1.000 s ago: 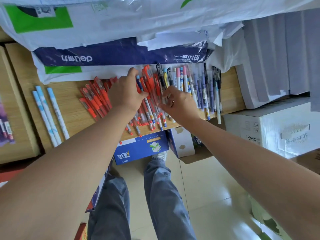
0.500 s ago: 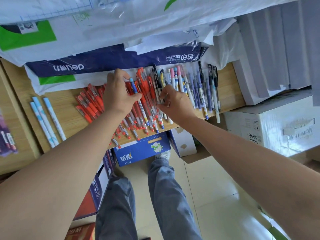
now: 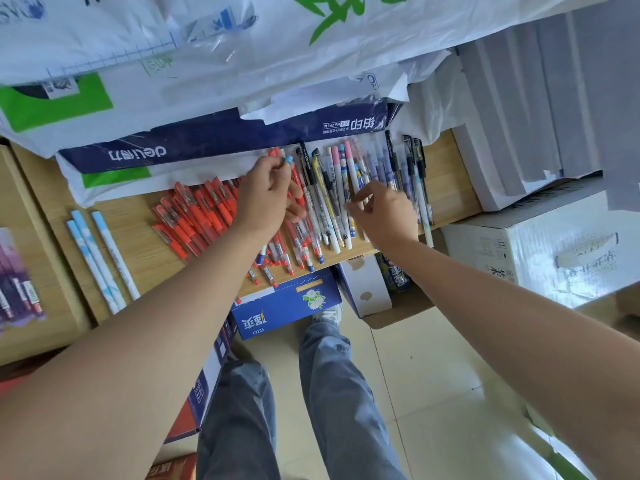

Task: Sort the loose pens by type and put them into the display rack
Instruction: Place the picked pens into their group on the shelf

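Loose pens lie on a wooden shelf (image 3: 446, 188). A pile of red pens (image 3: 194, 216) sits left of centre, mixed patterned, purple and black pens (image 3: 391, 168) at the right. My left hand (image 3: 266, 199) is over the red pens and pinches a blue-capped pen (image 3: 288, 161) at its top end. My right hand (image 3: 384, 213) hovers over the mixed pens with its fingers curled, the fingertips touching pens; whether it holds one I cannot tell.
Three light-blue pens (image 3: 100, 258) lie at the shelf's left. Plastic-wrapped paper packs (image 3: 221, 140) crowd the back. White boxes (image 3: 540, 251) stand to the right, a blue carton (image 3: 284, 306) under the shelf edge. Purple pens (image 3: 17, 289) lie far left.
My left hand lifted a blue-capped pen out of the red pile. My right hand moved right, from the red and black pens to the patterned ones.
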The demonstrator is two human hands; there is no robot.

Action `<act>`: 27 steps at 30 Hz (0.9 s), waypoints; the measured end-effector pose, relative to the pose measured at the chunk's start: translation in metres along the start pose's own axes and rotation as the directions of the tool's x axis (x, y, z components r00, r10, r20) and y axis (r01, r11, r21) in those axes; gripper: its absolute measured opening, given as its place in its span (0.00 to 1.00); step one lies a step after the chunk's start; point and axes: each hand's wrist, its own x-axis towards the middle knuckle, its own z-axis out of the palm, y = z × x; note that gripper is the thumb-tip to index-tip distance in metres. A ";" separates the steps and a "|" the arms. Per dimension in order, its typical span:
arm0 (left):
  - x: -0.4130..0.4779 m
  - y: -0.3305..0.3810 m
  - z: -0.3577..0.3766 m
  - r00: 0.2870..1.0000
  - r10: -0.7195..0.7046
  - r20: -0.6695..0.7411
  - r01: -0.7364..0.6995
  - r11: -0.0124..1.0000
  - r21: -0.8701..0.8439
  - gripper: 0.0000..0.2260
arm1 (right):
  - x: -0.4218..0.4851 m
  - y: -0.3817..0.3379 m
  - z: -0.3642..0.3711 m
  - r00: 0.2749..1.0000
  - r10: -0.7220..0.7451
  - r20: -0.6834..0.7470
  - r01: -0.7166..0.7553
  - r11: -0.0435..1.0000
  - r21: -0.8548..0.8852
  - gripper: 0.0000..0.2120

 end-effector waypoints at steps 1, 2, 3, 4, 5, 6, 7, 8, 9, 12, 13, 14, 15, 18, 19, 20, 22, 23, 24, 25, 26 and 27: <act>0.000 -0.001 0.004 1.000 -0.014 0.016 0.013 1.000 0.013 0.08 | 0.001 -0.002 0.001 1.000 0.002 0.029 -0.001 1.000 -0.027 0.10; 0.000 -0.001 0.009 1.000 -0.014 0.026 0.013 0.999 0.039 0.07 | 0.003 -0.004 0.003 0.999 0.002 0.048 0.000 0.999 -0.053 0.09; 0.000 -0.003 0.014 0.999 -0.006 0.042 0.003 0.997 0.078 0.05 | 0.005 -0.005 0.004 0.999 -0.001 0.055 0.005 0.997 -0.073 0.08; -0.001 -0.004 0.018 0.997 0.003 0.072 -0.011 0.993 0.115 0.05 | 0.007 -0.006 0.006 0.999 -0.007 0.052 0.011 0.996 -0.086 0.07; -0.002 -0.006 0.023 0.994 0.004 0.110 -0.020 0.990 0.140 0.06 | 0.008 -0.005 0.007 0.999 -0.013 0.045 0.017 0.996 -0.092 0.05; -0.003 -0.008 0.028 0.988 -0.006 0.152 -0.017 0.988 0.152 0.08 | 0.008 -0.004 0.007 0.999 -0.013 0.035 0.016 0.996 -0.089 0.05; -0.003 -0.010 0.033 0.981 -0.024 0.192 -0.008 0.986 0.166 0.10 | 0.009 -0.001 0.005 1.000 -0.003 0.025 0.005 0.997 -0.073 0.04; -0.003 -0.012 0.037 0.974 -0.043 0.224 -0.001 0.981 0.193 0.11 | 0.010 0.004 0.003 1.000 0.010 0.019 -0.009 0.999 -0.050 0.04; -0.003 -0.014 0.040 0.969 -0.056 0.239 -0.003 0.971 0.241 0.13 | 0.010 0.008 0.000 1.000 0.019 0.016 -0.018 1.000 -0.025 0.04; 0.000 -0.021 0.040 0.980 0.022 0.198 -0.105 0.903 0.417 0.15 | 0.012 0.022 -0.007 1.000 -0.015 0.020 0.014 1.000 0.017 0.06; 0.001 -0.024 0.038 0.982 0.064 0.176 -0.140 0.875 0.464 0.15 | 0.012 0.026 -0.009 0.999 -0.027 0.020 0.027 0.999 0.020 0.05; 0.002 -0.026 0.037 0.984 0.093 0.154 -0.158 0.855 0.494 0.14 | 0.013 0.028 -0.011 0.999 -0.037 0.017 0.037 0.999 0.030 0.05; 0.002 -0.027 0.035 0.986 0.107 0.131 -0.160 0.847 0.507 0.14 | 0.014 0.030 -0.012 0.999 -0.047 0.011 0.047 0.998 0.047 0.04; -0.001 -0.026 0.035 0.991 0.113 0.076 -0.136 0.860 0.492 0.14 | 0.015 0.029 -0.014 0.997 -0.082 0.000 0.082 0.992 0.099 0.03; -0.002 -0.025 0.036 0.994 0.089 0.063 -0.109 0.876 0.469 0.14 | 0.015 0.027 -0.015 0.995 -0.100 0.003 0.099 0.989 0.107 0.03; -0.001 -0.024 0.038 0.997 0.058 0.051 -0.074 0.899 0.431 0.14 | 0.015 0.025 -0.015 0.994 -0.112 0.018 0.110 0.988 0.108 0.04; 0.000 -0.021 0.044 1.000 -0.021 0.020 0.014 0.947 0.322 0.13 | 0.014 0.020 -0.015 0.990 -0.120 0.068 0.114 0.990 0.084 0.07; 0.000 -0.019 0.046 0.998 -0.055 0.006 0.052 0.962 0.267 0.12 | 0.014 0.018 -0.013 0.989 -0.118 0.089 0.115 0.992 0.047 0.08; -0.001 -0.016 0.048 0.997 -0.082 0.002 0.079 0.973 0.217 0.10 | 0.013 0.016 -0.011 0.988 -0.114 0.103 0.115 0.993 -0.005 0.10; -0.003 -0.013 0.050 0.995 -0.101 0.008 0.098 0.981 0.166 0.09 | 0.013 0.014 -0.009 0.988 -0.107 0.109 0.113 0.992 -0.054 0.11; -0.004 -0.010 0.050 0.994 -0.111 0.020 0.108 0.987 0.121 0.08 | 0.013 0.012 -0.007 0.989 -0.094 0.113 0.104 0.991 -0.088 0.12; -0.006 -0.008 0.050 0.993 -0.113 0.028 0.110 0.990 0.093 0.07 | 0.014 0.011 -0.005 0.990 -0.078 0.116 0.091 0.990 -0.108 0.13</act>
